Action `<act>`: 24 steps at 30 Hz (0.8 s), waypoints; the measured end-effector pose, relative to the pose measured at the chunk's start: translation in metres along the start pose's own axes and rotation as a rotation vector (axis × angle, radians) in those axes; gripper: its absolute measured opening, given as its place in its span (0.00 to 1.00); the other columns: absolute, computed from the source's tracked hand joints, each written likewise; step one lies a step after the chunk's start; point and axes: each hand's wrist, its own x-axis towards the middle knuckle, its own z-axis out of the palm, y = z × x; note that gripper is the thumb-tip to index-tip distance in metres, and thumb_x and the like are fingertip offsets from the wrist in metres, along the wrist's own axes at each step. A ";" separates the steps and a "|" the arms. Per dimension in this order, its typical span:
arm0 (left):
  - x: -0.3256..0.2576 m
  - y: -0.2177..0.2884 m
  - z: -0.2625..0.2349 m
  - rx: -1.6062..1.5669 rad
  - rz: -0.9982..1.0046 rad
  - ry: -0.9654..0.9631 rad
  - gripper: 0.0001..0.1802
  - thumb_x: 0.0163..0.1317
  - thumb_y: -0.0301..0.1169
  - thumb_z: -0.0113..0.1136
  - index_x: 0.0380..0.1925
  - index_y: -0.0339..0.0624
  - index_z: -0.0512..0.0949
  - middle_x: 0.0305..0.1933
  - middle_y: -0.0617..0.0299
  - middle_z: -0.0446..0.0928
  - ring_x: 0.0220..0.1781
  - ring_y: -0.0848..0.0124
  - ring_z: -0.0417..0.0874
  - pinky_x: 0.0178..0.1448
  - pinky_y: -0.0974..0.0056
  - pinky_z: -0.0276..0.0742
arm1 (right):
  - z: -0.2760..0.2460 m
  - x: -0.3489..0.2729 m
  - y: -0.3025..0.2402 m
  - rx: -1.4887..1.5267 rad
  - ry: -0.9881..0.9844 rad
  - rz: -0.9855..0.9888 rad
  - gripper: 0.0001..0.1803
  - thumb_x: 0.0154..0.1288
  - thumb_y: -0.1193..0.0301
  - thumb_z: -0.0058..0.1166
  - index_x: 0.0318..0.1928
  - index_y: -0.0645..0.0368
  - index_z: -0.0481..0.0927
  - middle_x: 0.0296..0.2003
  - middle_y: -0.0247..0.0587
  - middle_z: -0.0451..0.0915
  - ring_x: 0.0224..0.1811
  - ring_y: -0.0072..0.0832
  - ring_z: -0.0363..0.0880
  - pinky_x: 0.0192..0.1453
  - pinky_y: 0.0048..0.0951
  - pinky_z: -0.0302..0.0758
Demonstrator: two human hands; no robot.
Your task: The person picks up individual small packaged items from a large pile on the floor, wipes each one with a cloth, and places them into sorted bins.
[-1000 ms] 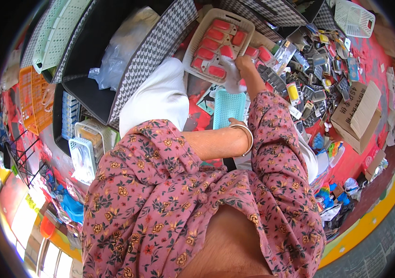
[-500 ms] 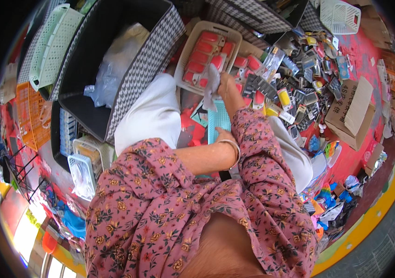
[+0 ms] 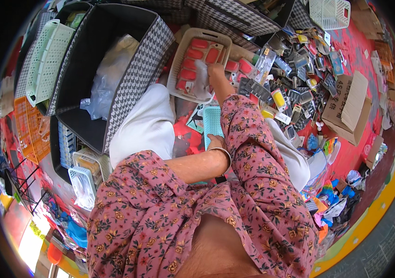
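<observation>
Red floor (image 3: 184, 134) lies around a turquoise basket (image 3: 212, 120); the left hand (image 3: 216, 142) touches its near end, fingers too hidden to judge their grip. Probably light and fairly stiff, it suits a rim hold. Beyond, the right hand (image 3: 215, 72) pinches a limp pale sheet (image 3: 201, 81), likely soft and slippery, best held bunched, over a beige basket's (image 3: 188, 96) corner beside red packs (image 3: 194, 53).

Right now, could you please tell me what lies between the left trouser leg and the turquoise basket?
In the head view, a flat teal package and patchy red floor lie between the left trouser leg and turquoise basket.
</observation>
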 end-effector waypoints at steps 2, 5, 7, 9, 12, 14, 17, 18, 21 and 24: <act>-0.010 0.000 -0.009 0.104 0.047 -0.068 0.37 0.38 0.50 0.63 0.52 0.51 0.68 0.56 0.58 0.65 0.60 0.58 0.60 0.56 0.43 0.58 | -0.006 -0.007 -0.009 0.019 0.114 -0.037 0.08 0.50 0.69 0.46 0.26 0.53 0.79 0.30 0.39 0.79 0.33 0.33 0.78 0.34 0.31 0.74; -0.003 0.008 -0.007 0.093 0.077 -0.017 0.37 0.37 0.51 0.64 0.51 0.53 0.69 0.55 0.58 0.66 0.58 0.58 0.63 0.54 0.43 0.60 | 0.045 0.005 0.003 0.204 0.345 -0.037 0.09 0.49 0.66 0.48 0.24 0.51 0.81 0.30 0.41 0.79 0.34 0.35 0.78 0.34 0.31 0.73; -0.004 -0.005 -0.012 0.002 0.078 -0.133 0.32 0.41 0.48 0.62 0.48 0.50 0.71 0.55 0.61 0.67 0.57 0.63 0.65 0.54 0.49 0.63 | 0.014 -0.013 -0.027 0.112 0.256 -0.206 0.10 0.49 0.65 0.48 0.23 0.53 0.81 0.29 0.43 0.79 0.36 0.34 0.77 0.36 0.32 0.73; -0.022 0.002 -0.029 0.009 0.108 -0.065 0.28 0.41 0.42 0.64 0.44 0.45 0.74 0.53 0.59 0.68 0.54 0.63 0.68 0.53 0.50 0.65 | 0.038 -0.021 0.029 0.152 0.184 -0.543 0.10 0.53 0.65 0.44 0.28 0.53 0.79 0.30 0.41 0.78 0.35 0.38 0.77 0.36 0.35 0.73; -0.028 -0.008 -0.012 -0.135 0.062 0.090 0.29 0.40 0.39 0.64 0.44 0.38 0.73 0.50 0.51 0.69 0.51 0.56 0.69 0.52 0.45 0.64 | -0.054 -0.085 0.025 0.441 -0.092 0.274 0.15 0.50 0.60 0.50 0.34 0.57 0.79 0.36 0.47 0.78 0.40 0.39 0.76 0.42 0.36 0.73; -0.033 -0.005 -0.017 -0.079 0.102 0.135 0.29 0.41 0.38 0.63 0.44 0.36 0.72 0.49 0.48 0.69 0.50 0.54 0.69 0.51 0.44 0.63 | -0.069 -0.110 0.053 0.370 -0.016 0.417 0.14 0.51 0.62 0.47 0.31 0.59 0.80 0.35 0.49 0.77 0.41 0.40 0.76 0.42 0.38 0.73; -0.028 -0.001 -0.017 -0.062 0.081 0.096 0.30 0.45 0.45 0.60 0.49 0.45 0.70 0.54 0.55 0.68 0.56 0.56 0.66 0.54 0.41 0.59 | -0.073 -0.106 0.043 0.311 0.004 0.210 0.13 0.50 0.66 0.45 0.29 0.60 0.79 0.34 0.49 0.78 0.39 0.42 0.77 0.39 0.39 0.74; -0.028 -0.001 -0.020 -0.049 0.087 0.082 0.31 0.45 0.45 0.60 0.50 0.46 0.69 0.55 0.56 0.67 0.56 0.56 0.66 0.54 0.41 0.59 | -0.075 -0.102 0.029 0.346 0.017 0.167 0.11 0.50 0.68 0.44 0.28 0.60 0.79 0.33 0.49 0.78 0.36 0.43 0.77 0.38 0.40 0.74; -0.030 -0.001 -0.028 -0.011 0.108 0.045 0.32 0.44 0.46 0.60 0.52 0.48 0.68 0.56 0.58 0.66 0.57 0.58 0.65 0.54 0.41 0.59 | -0.039 -0.069 -0.013 0.373 -0.006 0.050 0.14 0.50 0.71 0.41 0.33 0.64 0.77 0.34 0.53 0.77 0.38 0.44 0.77 0.41 0.39 0.74; -0.011 0.004 -0.015 0.002 0.010 0.024 0.33 0.47 0.52 0.54 0.53 0.52 0.67 0.57 0.62 0.64 0.58 0.61 0.64 0.55 0.42 0.59 | -0.013 -0.052 -0.041 0.386 -0.043 0.098 0.11 0.50 0.69 0.47 0.33 0.58 0.78 0.38 0.49 0.77 0.41 0.39 0.76 0.41 0.36 0.74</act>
